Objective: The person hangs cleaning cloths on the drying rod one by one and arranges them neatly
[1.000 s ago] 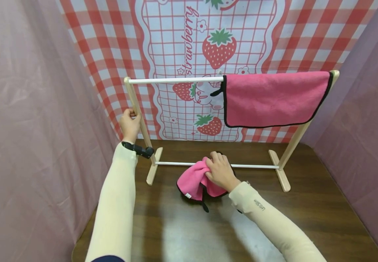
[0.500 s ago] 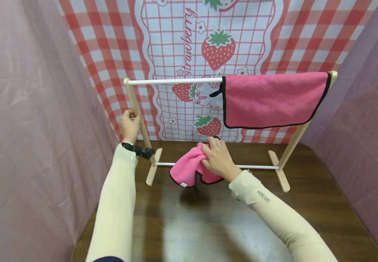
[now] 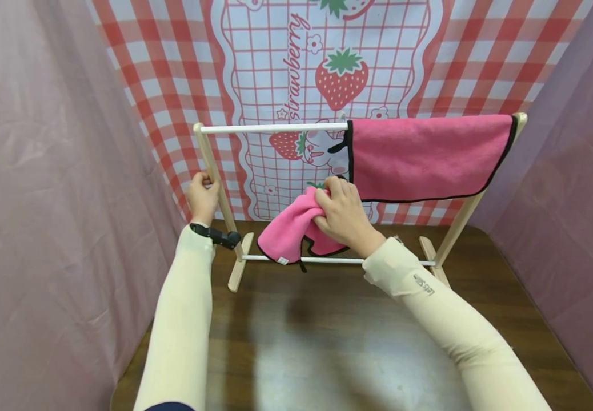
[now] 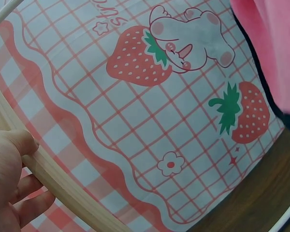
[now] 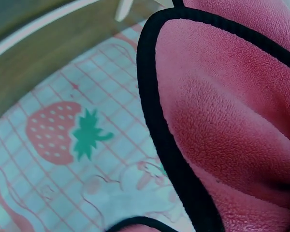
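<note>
My right hand (image 3: 347, 216) grips a bunched pink towel (image 3: 288, 231) with black trim, held up in front of the rack. Its lower edge hangs loose, showing a small white label and a black loop. Close up in the right wrist view, plush pink cloth (image 5: 222, 96) fills the right side. My left hand (image 3: 204, 198) holds the left wooden post of the drying rack (image 3: 226, 208); in the left wrist view the thumb lies along the post (image 4: 63, 186) with fingers behind it. A second pink towel (image 3: 430, 160) drapes over the right half of the white top rail (image 3: 276, 128).
The rack's wooden feet (image 3: 240, 268) stand on a brown wooden table (image 3: 286, 342), joined by a white lower rail (image 3: 337, 260). A strawberry-print cloth (image 3: 255, 68) hangs close behind. Pink curtains (image 3: 60, 188) flank both sides.
My right hand has lifted the bunched towel from the table, up past the lower rail toward the top rail. The left hand stays on the post, and the hanging towel keeps its place.
</note>
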Available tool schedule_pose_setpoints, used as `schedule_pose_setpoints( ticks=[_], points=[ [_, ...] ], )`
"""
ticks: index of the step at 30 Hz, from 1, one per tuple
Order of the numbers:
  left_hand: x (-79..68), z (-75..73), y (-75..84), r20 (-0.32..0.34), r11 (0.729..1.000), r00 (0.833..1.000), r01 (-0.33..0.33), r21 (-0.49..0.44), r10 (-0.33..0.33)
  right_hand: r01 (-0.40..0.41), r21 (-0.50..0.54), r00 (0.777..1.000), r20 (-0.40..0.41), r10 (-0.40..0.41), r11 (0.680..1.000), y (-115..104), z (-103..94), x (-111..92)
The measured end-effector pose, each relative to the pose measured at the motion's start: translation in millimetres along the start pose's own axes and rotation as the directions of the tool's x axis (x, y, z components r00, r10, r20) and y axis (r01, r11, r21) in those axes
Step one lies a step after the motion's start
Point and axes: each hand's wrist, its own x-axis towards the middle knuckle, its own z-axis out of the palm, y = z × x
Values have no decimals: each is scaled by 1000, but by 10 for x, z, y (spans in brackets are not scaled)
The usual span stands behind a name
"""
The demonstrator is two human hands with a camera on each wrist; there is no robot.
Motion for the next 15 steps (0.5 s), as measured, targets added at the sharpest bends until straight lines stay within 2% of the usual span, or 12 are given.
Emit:
schedule_pose_setpoints(
  ticks=[10,15],
  points=[
    [12,4,-24,9,1000,1000,-1,-4,1,25,-21,994,-107,-27,999,27,-204,476],
    [21,17,-32,0,1000,1000,-1,3,1,15,-13,992,-126,-17,1000,26,-318,712]
  ],
)
